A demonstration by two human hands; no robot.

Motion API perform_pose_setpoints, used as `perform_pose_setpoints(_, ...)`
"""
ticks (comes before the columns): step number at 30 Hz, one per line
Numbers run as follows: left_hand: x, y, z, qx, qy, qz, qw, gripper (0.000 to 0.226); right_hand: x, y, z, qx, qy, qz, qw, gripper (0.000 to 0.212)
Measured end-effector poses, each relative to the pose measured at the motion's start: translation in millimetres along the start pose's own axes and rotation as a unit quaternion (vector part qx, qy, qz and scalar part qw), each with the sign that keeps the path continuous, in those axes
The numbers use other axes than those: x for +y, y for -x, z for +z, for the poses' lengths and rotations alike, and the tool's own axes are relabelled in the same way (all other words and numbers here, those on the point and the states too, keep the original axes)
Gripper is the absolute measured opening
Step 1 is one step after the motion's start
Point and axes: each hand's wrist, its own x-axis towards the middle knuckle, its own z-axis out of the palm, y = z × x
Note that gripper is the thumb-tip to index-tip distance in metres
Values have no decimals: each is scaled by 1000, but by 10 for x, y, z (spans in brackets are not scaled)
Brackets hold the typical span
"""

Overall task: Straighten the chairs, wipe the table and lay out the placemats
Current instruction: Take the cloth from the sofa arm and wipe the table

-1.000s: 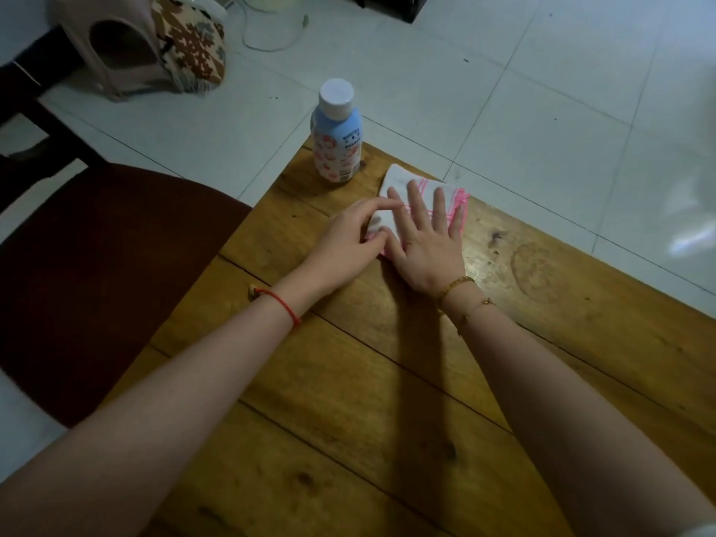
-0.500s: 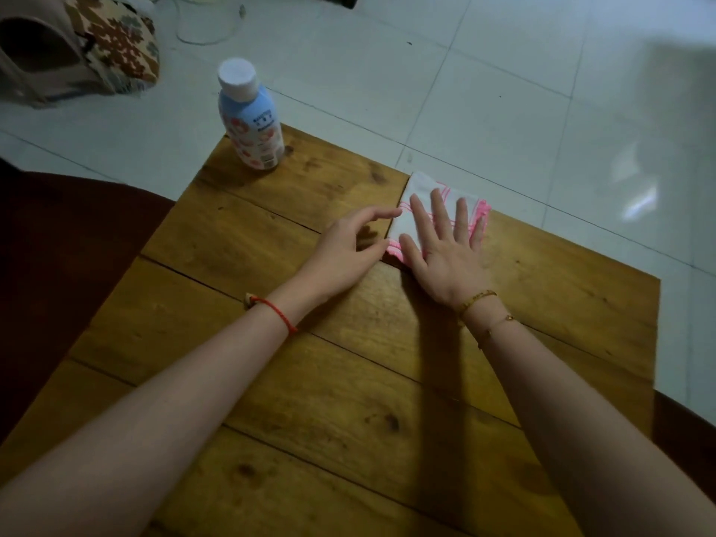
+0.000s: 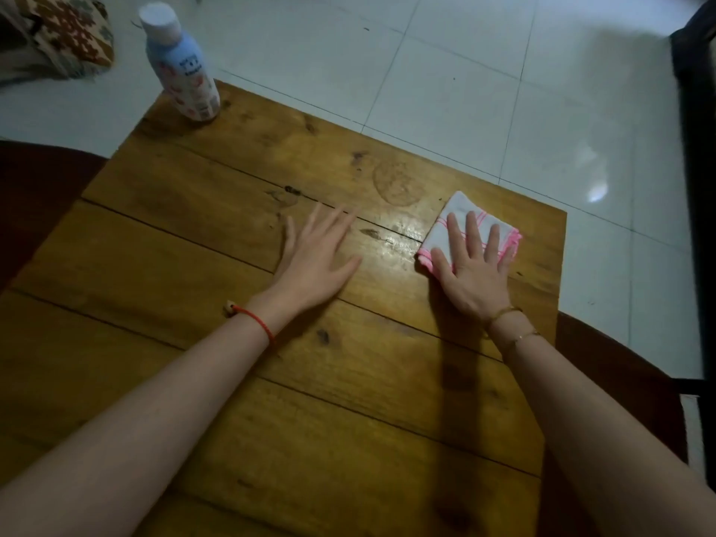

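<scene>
The cloth [image 3: 459, 211] lay folded at the far right of the bench [image 3: 232, 401], pressed flat under the right hand [image 3: 476, 277]; the left hand [image 3: 314, 261] rested open, well apart. Even pressure and overlapping strokes would wipe best.

Cloth [image 3: 458, 211] and right hand [image 3: 474, 277] farther right, left hand [image 3: 314, 261] apart

The cloth [image 3: 439, 236] was edged and striped in pink on white; the table [image 3: 348, 401] was grained golden-brown. The far-left bottle [image 3: 180, 67] was coloured pale blue, capped white.
</scene>
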Motion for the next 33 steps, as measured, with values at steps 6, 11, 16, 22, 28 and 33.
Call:
perform_pose_setpoints(6, -398, 328, -54, 3, -90, -66, 994, 66, -262, -54, 19, 7, -5, 8, 1000, 68)
perform_pose_setpoints(11, -771, 472, -279, 34, -109, -101, 988, 64, -915, -230, 46, 11, 17, -59, 998, 68)
perform_pose_setpoints(16, -1246, 557, -583, 72, -115, -152, 979, 61, -1986, -456, 151, 3, 32, -147, 989, 67)
perform_pose_setpoints(22, -1936, 753, -1047, 136, -110, -233, 957, 56, -3143, -650, 281, -1, 54, -227, 972, 67)
perform_pose_setpoints(28, -2279, 885, -1326, 173, -72, -243, 952, 49, -3939, -640, 414, -21, 56, -287, 956, 67)
perform_pose_setpoints(33, -2335, 976, -1360, 174, -26, -257, 950, 47, -4047, -495, 472, -24, 57, -309, 949, 68)
